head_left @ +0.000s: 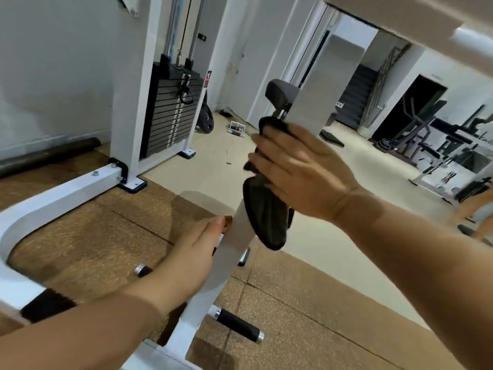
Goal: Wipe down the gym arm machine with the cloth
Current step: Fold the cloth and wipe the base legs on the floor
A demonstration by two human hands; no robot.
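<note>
Gym floor w/ brown rubber tiles up close, pale floor further back, white walls, stairs way off in the bg. Weight stack sat in its white frame at the back left.

Was looking down at a white slanted post of the arm machine, running from the base up toward a dark pad. Black cloth was pressed against the right face of that post, roughly mid-height, w/ a loose end hanging below the palm.

Right hand had the cloth: fingers spread flat over it, grip clamped on the fabric against the metal. Left hand sat lower on the post's left edge, fingers curled round it, prob just steadying. No cloth in that one.

Looked mid-wipe imo, plenty of frame not covered yet: base rail, lower post, the black foot pegs.

Stuff that could've gone wrong from there:
- dangling end could've snagged on the bracket near the pad if the wipe went up, and pulled the cloth out of the grip
- flat-palm hold = not much purchase, so the cloth could've bunched or slid off the post edge
- left fingers sat right in the path if the stroke came down, easy to bump
- frame was pretty blurry so couldn't tell if the cloth was damp
</note>
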